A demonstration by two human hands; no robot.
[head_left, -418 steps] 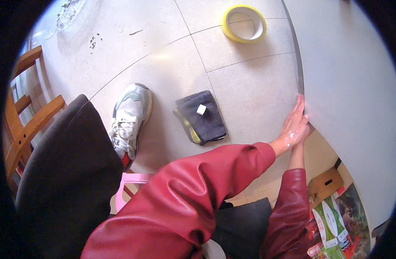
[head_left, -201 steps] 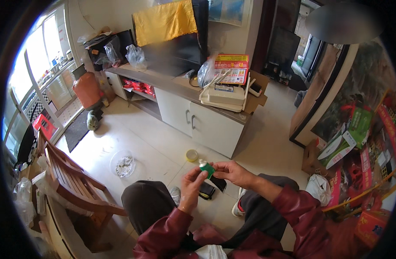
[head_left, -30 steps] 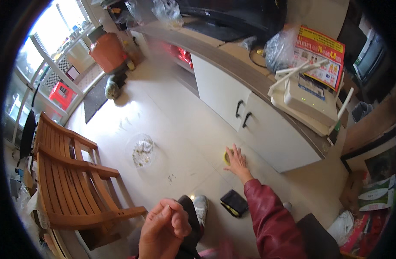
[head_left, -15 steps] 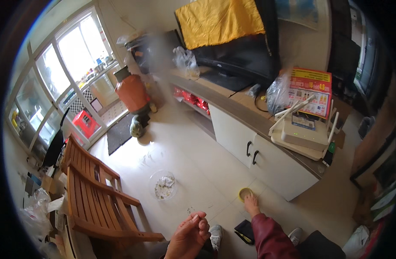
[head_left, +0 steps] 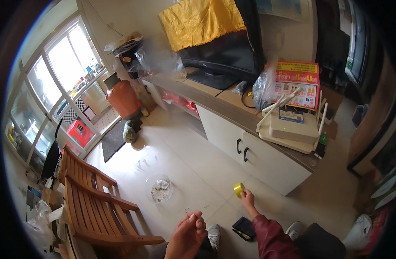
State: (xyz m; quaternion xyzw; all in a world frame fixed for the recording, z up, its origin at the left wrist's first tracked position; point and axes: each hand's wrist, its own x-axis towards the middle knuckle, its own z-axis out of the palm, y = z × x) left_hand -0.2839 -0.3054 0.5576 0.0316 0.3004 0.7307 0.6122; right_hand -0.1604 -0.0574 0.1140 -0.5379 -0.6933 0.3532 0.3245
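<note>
My right hand (head_left: 248, 200) grips a yellow tape roll (head_left: 238, 190), held tilted up on edge in front of the white cabinet doors. My left hand (head_left: 189, 233) is curled at the bottom centre, thumb against its fingertips; anything inside it is too small or hidden to make out. Below the roll, a folded dark cloth (head_left: 243, 228) lies on the tiles between my two shoes (head_left: 213, 236). A clear round bowl (head_left: 160, 187) with scraps in it sits on the floor to the left.
A wooden chair (head_left: 81, 203) stands at left, a cabinet (head_left: 271, 166) across from me with a television (head_left: 219, 58) and white routers (head_left: 292, 129) on it. An orange gas cylinder (head_left: 122, 101), a mat (head_left: 114, 140) and glass doors (head_left: 47, 112) are behind. Bags (head_left: 357, 231) crowd the lower right.
A second ago my right hand reached open over the flat tape roll; now it grips the roll and has tipped it up. My head's view has risen. My left hand stays curled.
</note>
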